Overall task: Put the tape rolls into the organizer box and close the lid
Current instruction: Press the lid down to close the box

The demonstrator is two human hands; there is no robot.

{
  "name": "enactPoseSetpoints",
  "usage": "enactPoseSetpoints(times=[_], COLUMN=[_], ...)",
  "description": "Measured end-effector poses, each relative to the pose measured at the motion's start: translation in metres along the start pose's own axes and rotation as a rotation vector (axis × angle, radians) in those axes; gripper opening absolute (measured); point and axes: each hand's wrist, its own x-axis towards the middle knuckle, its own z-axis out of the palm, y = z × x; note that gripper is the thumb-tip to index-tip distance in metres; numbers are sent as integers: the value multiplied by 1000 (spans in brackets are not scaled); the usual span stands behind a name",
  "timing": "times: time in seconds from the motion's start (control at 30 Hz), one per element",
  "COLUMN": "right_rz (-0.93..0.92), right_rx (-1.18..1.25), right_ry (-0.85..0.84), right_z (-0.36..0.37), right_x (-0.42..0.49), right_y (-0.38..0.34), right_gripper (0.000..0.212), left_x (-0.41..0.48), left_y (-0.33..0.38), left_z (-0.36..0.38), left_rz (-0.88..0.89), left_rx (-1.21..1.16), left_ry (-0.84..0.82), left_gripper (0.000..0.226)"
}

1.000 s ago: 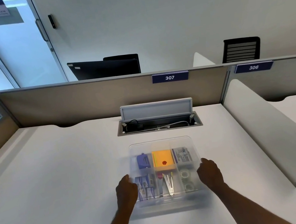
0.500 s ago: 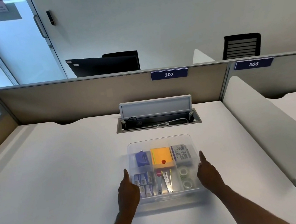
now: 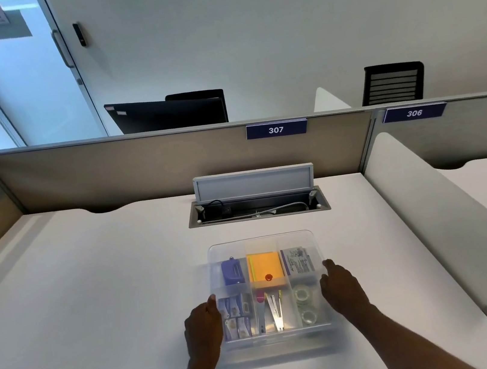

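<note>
A clear plastic organizer box (image 3: 261,240) sits on the white desk (image 3: 95,301) in front of me, with its translucent lid lying over it. Through the lid I see two clear tape rolls (image 3: 305,304) in the near right compartment. The other compartments hold a blue item, an orange pad, a printed packet, small packets and metal clips. My left hand (image 3: 202,329) is pressed against the box's left side, fingers pointing away from me. On the right side, my right hand (image 3: 343,292) grips the lid's edge.
An open cable tray (image 3: 258,209) with its raised flap (image 3: 254,182) lies just beyond the box. A beige partition (image 3: 138,168) bounds the desk at the back. A white curved divider (image 3: 448,210) bounds it on the right.
Both hands have slid from the lid's top edges to the sides of the box, and the lid now lies lower and flatter on the box. The view has tilted slightly.
</note>
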Motion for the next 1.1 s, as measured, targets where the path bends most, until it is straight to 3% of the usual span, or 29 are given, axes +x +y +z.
enactPoseSetpoints(times=[0.23,0.37,0.47,0.63,0.77,0.87,0.97,1.1], right_rz=[39,-7,-38,5,-33,-20,-24,72], right_rx=[80,76,65,31,-48,-84,-102,-42], right_ry=[37,34,6,62,93,34,-50,-118], right_z=[9,13,12,8,1,2,6,6], right_x=[-7,-6,-1,11,23,30,35,47], right_y=[-3,1,3,-2,-6,-5,0,-4], right_gripper=[21,47,54,42,24,38,62,56], left_x=[3,8,15,28,35,41,51,50], left_y=[-2,1,1,3,18,25,28,24], left_z=[5,4,3,5,3,4,8,16], left_rz=[-83,48,113,80,37,103,47,124], left_rx=[-46,-46,-9,-5,-52,-32,28,92], left_ry=[-10,-62,-92,-71,-183,-279,-265,-143], left_gripper=[50,45,46,37,35,67,64,52])
